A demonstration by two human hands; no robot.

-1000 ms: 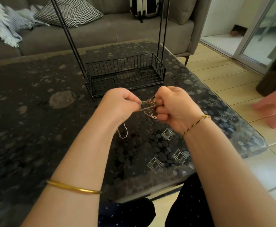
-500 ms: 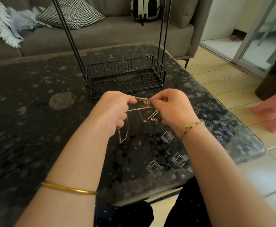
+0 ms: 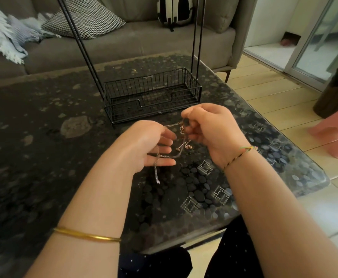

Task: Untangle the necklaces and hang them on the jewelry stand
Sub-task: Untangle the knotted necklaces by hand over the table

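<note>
Early going here: the necklaces (image 3: 181,146) are one knotted bunch, and nothing hangs on the part of the jewelry stand (image 3: 192,91) that shows, though its top is out of sight. So I'd say the untangling is under way and all the hanging is yet to come. The right hand (image 3: 212,131) is curled, pinching the chains at their top. The left hand (image 3: 144,145), at about eight o'clock from it, has fingers straight and spread. A silver chain (image 3: 156,173) is draped across them, its end dangling toward six o'clock over the table (image 3: 44,157). The tangle sits between both hands, and the stand is at twelve o'clock beyond them.
</note>
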